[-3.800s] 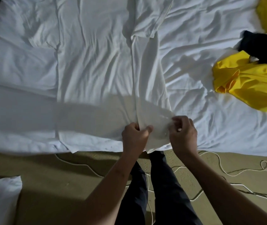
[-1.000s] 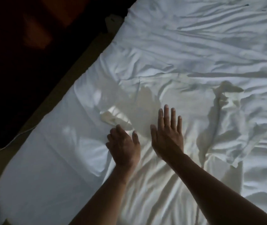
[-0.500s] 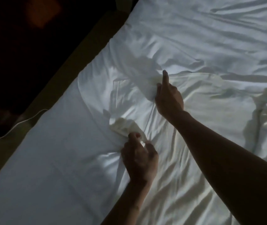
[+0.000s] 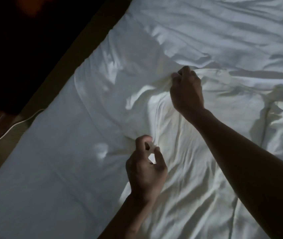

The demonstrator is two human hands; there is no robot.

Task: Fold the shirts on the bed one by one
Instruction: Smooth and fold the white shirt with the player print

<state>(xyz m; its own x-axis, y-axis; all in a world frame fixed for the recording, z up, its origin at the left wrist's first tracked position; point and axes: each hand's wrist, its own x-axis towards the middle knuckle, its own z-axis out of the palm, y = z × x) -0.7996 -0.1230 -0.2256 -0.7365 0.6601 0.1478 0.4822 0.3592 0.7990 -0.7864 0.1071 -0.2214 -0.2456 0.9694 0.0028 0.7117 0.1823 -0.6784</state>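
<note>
White cloth shirt (image 4: 180, 144) is being pinched by left hand (image 4: 145, 171) and right hand (image 4: 186, 90), fingers (image 4: 160, 158) no longer flat, starting a fold.

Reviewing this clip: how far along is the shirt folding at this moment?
Done: nothing visibly; no finished fold or stack shows in this view. In hand: the left hand and right hand each pinch bunched fabric of the white shirt, which lies wrinkled and spread on the bed. Left: folding this shirt; any other shirts are out of view.
</note>
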